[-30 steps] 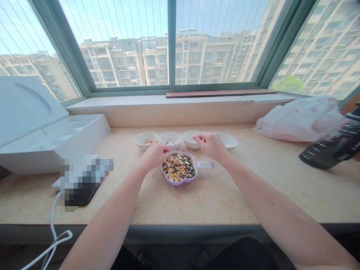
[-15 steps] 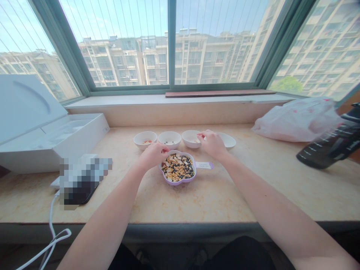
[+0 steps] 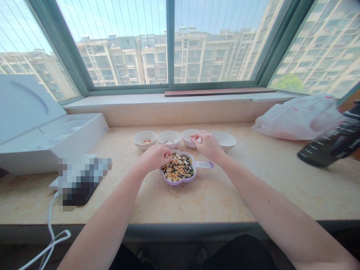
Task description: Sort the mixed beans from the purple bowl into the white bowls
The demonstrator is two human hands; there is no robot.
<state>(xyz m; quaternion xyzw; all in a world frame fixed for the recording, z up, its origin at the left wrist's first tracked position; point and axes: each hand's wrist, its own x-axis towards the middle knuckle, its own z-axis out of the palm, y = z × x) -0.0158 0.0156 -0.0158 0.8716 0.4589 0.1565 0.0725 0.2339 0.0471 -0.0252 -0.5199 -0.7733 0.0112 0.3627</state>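
Note:
A purple handled dish (image 3: 177, 183) holds mixed beans, black and yellow, with pale flat seeds or nuts (image 3: 180, 167). My left hand (image 3: 156, 157) is over its upper left rim, fingers curled in a pinch; what they hold, if anything, is hidden. My right hand (image 3: 207, 145) hovers at the front of the third white bowl (image 3: 189, 133), thumb and fingertips slightly apart with nothing visible between them. In the row, the leftmost white bowl (image 3: 144, 134) contains a few red and pale pieces. Several dark beans lie in the second white bowl (image 3: 169, 135). The fourth bowl (image 3: 228, 139) is partly behind my right hand.
An open white box (image 3: 84, 131) stands at the left, with a blurred-out phone-like object (image 3: 81, 187) and a white cable (image 3: 52, 217) before it. To the right are a plastic bag (image 3: 295, 118) and a dark bottle (image 3: 323, 152). A window sill runs behind.
My right hand has shifted slightly left and toward the dish, and its fingertips have parted. My left hand has moved slightly right over the dish's rim, still pinched.

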